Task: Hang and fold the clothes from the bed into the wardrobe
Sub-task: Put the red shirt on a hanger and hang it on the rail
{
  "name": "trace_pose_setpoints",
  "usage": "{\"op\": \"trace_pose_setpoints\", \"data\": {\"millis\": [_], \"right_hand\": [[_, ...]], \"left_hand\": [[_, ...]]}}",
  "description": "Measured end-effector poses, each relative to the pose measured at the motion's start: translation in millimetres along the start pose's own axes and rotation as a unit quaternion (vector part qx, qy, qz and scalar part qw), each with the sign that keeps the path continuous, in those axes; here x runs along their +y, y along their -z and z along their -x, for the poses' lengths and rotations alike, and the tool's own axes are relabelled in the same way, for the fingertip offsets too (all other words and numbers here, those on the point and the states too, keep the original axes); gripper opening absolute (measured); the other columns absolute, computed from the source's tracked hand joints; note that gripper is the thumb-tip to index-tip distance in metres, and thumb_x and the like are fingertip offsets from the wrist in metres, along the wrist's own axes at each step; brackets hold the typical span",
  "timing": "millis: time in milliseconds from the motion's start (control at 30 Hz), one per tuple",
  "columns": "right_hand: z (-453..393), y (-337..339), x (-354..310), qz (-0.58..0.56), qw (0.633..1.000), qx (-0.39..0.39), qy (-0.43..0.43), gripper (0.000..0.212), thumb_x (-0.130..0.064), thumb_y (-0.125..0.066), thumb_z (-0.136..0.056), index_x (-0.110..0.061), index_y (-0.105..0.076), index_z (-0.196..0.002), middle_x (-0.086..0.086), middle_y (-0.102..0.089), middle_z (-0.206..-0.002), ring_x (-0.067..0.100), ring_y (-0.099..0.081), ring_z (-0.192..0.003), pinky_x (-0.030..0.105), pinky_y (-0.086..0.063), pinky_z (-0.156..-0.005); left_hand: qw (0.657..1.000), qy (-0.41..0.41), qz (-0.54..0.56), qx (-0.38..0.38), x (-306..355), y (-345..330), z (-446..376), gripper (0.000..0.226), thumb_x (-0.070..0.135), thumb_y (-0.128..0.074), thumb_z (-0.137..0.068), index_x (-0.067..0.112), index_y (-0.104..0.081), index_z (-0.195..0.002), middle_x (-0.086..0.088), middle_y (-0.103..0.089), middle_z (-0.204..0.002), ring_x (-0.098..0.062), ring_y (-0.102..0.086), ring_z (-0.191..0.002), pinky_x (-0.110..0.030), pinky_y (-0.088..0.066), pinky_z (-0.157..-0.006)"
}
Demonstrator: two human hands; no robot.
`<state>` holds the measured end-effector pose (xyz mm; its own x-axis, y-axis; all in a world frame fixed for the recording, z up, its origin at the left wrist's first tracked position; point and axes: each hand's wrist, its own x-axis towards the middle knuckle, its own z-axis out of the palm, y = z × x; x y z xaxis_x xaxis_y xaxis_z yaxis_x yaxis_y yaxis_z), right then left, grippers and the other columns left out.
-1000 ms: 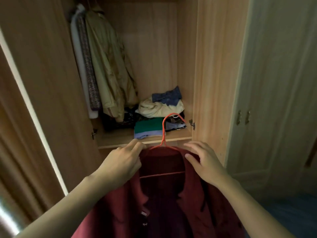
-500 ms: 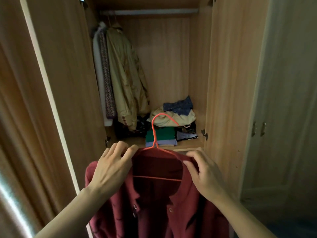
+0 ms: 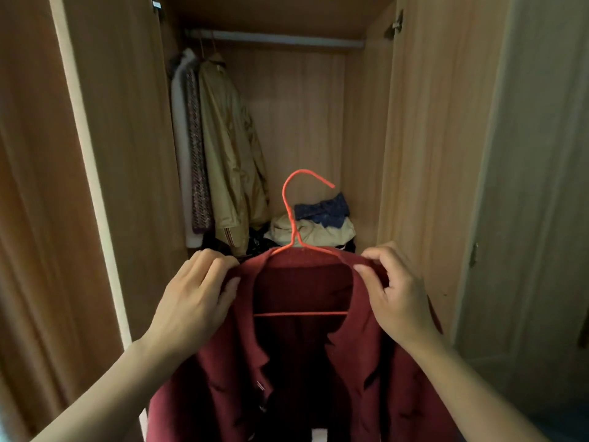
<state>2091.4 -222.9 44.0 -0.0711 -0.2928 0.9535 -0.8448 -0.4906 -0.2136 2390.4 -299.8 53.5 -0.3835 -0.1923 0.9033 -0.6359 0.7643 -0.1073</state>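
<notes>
Both hands gripping my red jacket (image 3: pixel 306 362) shoulders, left hand (image 3: pixel 194 301), right hand (image 3: pixel 395 298), hanger (image 3: pixel 291 218) hook pointing up below the wardrobe (image 3: pixel 424 154) rail (image 3: pixel 274 38).

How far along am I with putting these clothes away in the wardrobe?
Done: a tan jacket hangs from the rail, with folded clothes stacked below. In hand: left hand and right hand hold the red shirt on its orange hanger. Left: hooking it onto the rail.
</notes>
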Motion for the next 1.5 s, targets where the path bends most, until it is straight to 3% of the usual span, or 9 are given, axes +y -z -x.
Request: {"op": "trace_pose_setpoints", "data": {"millis": [100, 267, 433, 567, 767, 900, 1067, 1267, 1500], "right_hand": [[-6, -4, -6, 0.004, 1.000, -0.025, 0.001, 0.011, -0.019, -0.066, -0.092, -0.009, -0.064, -0.093, -0.007, -0.057, -0.089, 0.006, -0.057, -0.080, 0.022, -0.047, -0.069], [-19, -8, -16, 0.036, 0.998, -0.059, -0.003, 0.017, -0.030, -0.068, -0.091, -0.013, -0.066, -0.094, -0.018, -0.052, -0.088, -0.002, -0.055, -0.084, 0.009, -0.039, -0.077], [-8, -8, -15, -0.002, 0.990, -0.139, 0.018, 0.026, -0.011, -0.062, -0.093, -0.018, -0.065, -0.118, -0.020, -0.053, -0.104, 0.008, -0.059, -0.099, 0.016, -0.042, -0.088], [6, -1, -6, -0.019, 0.982, -0.190, -0.005, 0.034, -0.007, -0.062, -0.088, -0.024, -0.064, -0.118, -0.010, -0.059, -0.107, 0.018, -0.062, -0.100, 0.021, -0.047, -0.087], [18, -23, 35, 0.017, 0.988, -0.148, -0.033, 0.021, -0.004, -0.073, -0.085, -0.022, -0.063, -0.090, -0.018, -0.054, -0.085, 0.002, -0.057, -0.078, 0.008, -0.039, -0.072], [4, -47, 73, -0.015, 0.995, -0.095, -0.024, 0.005, -0.015, -0.066, -0.089, -0.018, -0.065, -0.092, -0.013, -0.058, -0.090, 0.008, -0.061, -0.086, 0.015, -0.043, -0.078], [-30, -69, 122, -0.049, 0.997, -0.062, -0.008, 0.007, -0.022, -0.063, -0.092, -0.025, -0.064, -0.099, -0.019, -0.057, -0.096, 0.007, -0.062, -0.092, 0.018, -0.046, -0.081], [-63, -88, 171, -0.072, 0.997, -0.025, 0.003, 0.009, -0.018, -0.070, -0.090, -0.021, -0.066, -0.098, -0.018, -0.059, -0.094, 0.007, -0.063, -0.089, 0.022, -0.051, -0.076], [-107, -119, 213, -0.103, 0.995, 0.012, 0.013, 0.005, -0.012, -0.070, -0.087, -0.012, -0.069, -0.092, -0.009, -0.061, -0.089, 0.009, -0.062, -0.088, 0.024, -0.049, -0.079]], "left_hand": [[1.000, -0.001, 0.014, 0.020, -9, -5, 2, 0.022, 0.016, -0.050, -0.097, -0.001, -0.064, -0.098, -0.010, -0.057, -0.093, -0.031, -0.058, -0.083, -0.040, -0.049, -0.077], [0.995, 0.051, 0.048, 0.068, -30, -17, 4, 0.019, 0.014, -0.049, -0.096, 0.001, -0.061, -0.100, -0.008, -0.054, -0.096, -0.029, -0.056, -0.085, -0.035, -0.047, -0.077], [0.994, 0.058, 0.066, 0.067, -46, -30, 9, 0.014, 0.009, -0.052, -0.095, 0.006, -0.062, -0.104, -0.003, -0.050, -0.096, -0.026, -0.053, -0.082, -0.030, -0.043, -0.077], [0.995, 0.056, 0.066, 0.059, -51, -41, 18, 0.015, 0.011, -0.050, -0.096, 0.007, -0.061, -0.105, -0.005, -0.049, -0.096, -0.028, -0.054, -0.080, -0.034, -0.044, -0.075], [0.996, 0.043, 0.054, 0.054, -46, -64, 23, 0.016, 0.015, -0.048, -0.098, 0.009, -0.062, -0.103, -0.003, -0.051, -0.095, -0.025, -0.054, -0.078, -0.034, -0.045, -0.073], [0.998, 0.042, 0.004, 0.037, -51, -80, 5, 0.020, 0.016, -0.049, -0.098, 0.006, -0.065, -0.100, -0.004, -0.055, -0.094, -0.030, -0.056, -0.078, -0.042, -0.049, -0.073], [0.997, 0.050, -0.041, 0.041, -57, -105, -32, 0.020, 0.018, -0.050, -0.099, 0.006, -0.066, -0.100, -0.005, -0.056, -0.095, -0.030, -0.056, -0.081, -0.046, -0.051, -0.074], [0.990, 0.103, -0.059, 0.073, -61, -141, -63, 0.023, 0.022, -0.050, -0.098, 0.008, -0.068, -0.104, -0.002, -0.053, -0.097, -0.025, -0.054, -0.086, -0.044, -0.050, -0.078], [0.989, 0.092, -0.084, 0.083, -82, -177, -103, 0.022, 0.022, -0.050, -0.098, 0.009, -0.066, -0.105, -0.003, -0.053, -0.099, -0.025, -0.055, -0.087, -0.041, -0.050, -0.079]]}}
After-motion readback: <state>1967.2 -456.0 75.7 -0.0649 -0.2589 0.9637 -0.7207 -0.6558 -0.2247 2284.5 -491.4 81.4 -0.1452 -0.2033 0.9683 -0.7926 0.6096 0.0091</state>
